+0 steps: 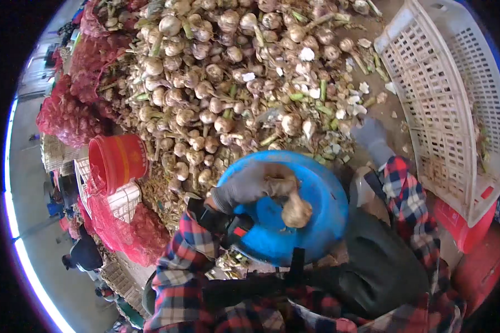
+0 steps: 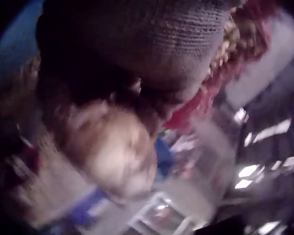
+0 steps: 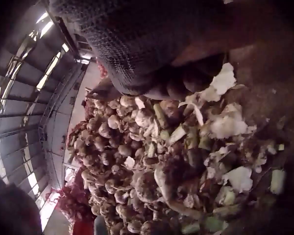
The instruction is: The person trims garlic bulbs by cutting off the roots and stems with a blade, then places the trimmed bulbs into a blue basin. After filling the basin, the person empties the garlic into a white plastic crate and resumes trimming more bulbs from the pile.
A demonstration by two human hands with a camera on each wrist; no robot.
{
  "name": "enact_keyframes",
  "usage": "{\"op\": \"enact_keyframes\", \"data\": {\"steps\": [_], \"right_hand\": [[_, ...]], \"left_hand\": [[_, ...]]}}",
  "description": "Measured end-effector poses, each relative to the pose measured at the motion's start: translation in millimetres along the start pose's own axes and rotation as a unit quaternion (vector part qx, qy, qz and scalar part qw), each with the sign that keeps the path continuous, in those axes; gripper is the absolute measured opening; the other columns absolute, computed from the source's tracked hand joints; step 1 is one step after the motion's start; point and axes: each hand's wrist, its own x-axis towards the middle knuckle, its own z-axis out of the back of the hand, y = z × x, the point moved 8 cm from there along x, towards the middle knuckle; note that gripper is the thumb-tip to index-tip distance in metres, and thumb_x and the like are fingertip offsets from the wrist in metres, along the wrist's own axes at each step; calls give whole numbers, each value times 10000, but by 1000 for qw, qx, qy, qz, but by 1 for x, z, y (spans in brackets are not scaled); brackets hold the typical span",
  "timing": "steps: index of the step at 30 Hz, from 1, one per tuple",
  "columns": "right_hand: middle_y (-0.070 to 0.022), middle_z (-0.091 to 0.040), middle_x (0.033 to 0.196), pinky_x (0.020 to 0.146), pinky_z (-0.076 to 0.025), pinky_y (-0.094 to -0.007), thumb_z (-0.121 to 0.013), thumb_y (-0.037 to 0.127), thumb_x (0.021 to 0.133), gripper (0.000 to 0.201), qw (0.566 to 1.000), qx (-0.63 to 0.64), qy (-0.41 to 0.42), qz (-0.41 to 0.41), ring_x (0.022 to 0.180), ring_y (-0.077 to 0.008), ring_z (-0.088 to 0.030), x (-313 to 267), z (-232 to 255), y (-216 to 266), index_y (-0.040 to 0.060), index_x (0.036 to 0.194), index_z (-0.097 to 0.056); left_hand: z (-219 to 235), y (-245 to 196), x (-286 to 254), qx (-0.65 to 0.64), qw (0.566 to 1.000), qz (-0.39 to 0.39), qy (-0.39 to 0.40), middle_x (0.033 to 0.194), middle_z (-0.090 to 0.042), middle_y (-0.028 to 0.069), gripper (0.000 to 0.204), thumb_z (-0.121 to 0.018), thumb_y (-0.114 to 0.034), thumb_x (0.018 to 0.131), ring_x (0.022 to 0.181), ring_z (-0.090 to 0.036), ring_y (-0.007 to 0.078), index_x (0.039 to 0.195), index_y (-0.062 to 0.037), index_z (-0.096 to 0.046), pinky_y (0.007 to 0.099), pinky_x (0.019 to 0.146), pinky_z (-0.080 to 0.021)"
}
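My gloved left hand (image 1: 247,187) grips a garlic bulb (image 1: 297,212) by its stem end, over a blue basin (image 1: 322,191). In the left wrist view the pale, blurred bulb (image 2: 120,152) shows beneath the dark glove. My gloved right hand (image 1: 372,139) is reached out at the edge of the garlic pile, low by trimmed stems and papery skins. Its curled fingers (image 3: 179,88) come close to a white skin scrap (image 3: 223,81) in the right wrist view; I cannot tell whether they hold anything.
A large heap of garlic bulbs (image 1: 205,72) spreads ahead. To the right stands a white plastic crate (image 1: 433,94); to the left are a red bucket (image 1: 116,161) and red mesh sacks (image 1: 75,111). Cut stems and skins (image 1: 333,111) litter the floor near the basin.
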Motion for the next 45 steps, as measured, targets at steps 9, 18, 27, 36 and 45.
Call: {"op": "enact_keyframes", "data": {"steps": [9,18,27,36,45], "right_hand": [[-151,-516,1015,832,-368,-357,-495,365,677,472,991,-33,121,53,933,-284,-495,-13,-60,23,146,1095,-465],[-157,-508,1025,849,-355,-357,-479,355,680,452,982,-34,181,34,972,-290,-469,-23,-39,37,141,1079,-475],[-155,-552,928,804,-385,-350,-470,329,690,384,976,-57,118,172,863,-289,-529,-8,-32,64,129,1017,-509],[-83,-556,881,706,-412,-349,-542,314,628,355,967,42,37,247,815,-256,-524,-41,-12,88,110,919,-529],[-81,-546,737,599,-428,-354,-562,224,580,258,914,-10,-59,401,724,-239,-548,-70,3,146,108,799,-489]], "left_hand": [[195,134,24,365,797,301,-375,945,-520,227,1038,-606,-565,549,888,-506,340,1259,-58,-42,370,739,-415],[148,129,23,-45,963,29,-264,825,-561,99,323,-560,-213,705,721,-534,168,925,20,-527,271,627,-430],[56,18,25,-134,967,68,-203,759,-571,71,238,-558,-178,718,692,-534,115,828,33,-559,218,618,-429],[80,73,51,-402,827,-164,-356,808,-530,65,238,-593,-87,635,748,-524,139,834,-35,-473,261,657,-454],[36,39,32,414,747,-142,-500,718,-544,57,149,-550,-145,679,627,-536,169,756,-24,-508,258,577,-444]]}}
